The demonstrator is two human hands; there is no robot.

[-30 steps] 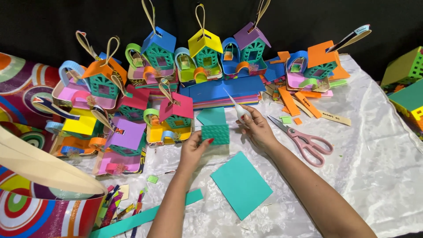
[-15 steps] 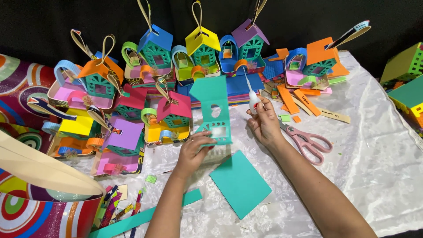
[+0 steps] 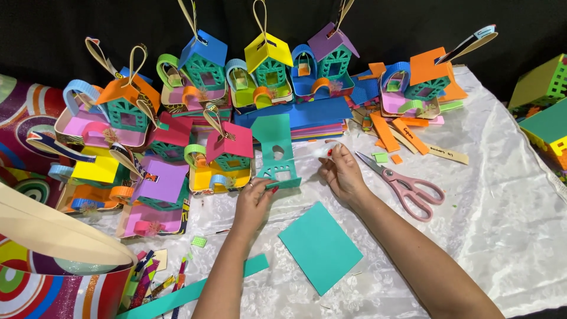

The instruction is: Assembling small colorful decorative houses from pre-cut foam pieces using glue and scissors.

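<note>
While your left hand stands the teal house cutout upright at 12 o'clock of the teal sheet, your right hand pinches a small white tube, probably glue, beside it at 3 o'clock.

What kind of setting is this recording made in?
Most likely a home craft table: a white cloth covers the table, rows of finished colourful paper houses stand at the back, pink-handled scissors lie nearby, and the left hand holds up a teal house cut-out.

scissors: 1 | teal rectangle sheet: 1 | teal house cutout: 1
</note>
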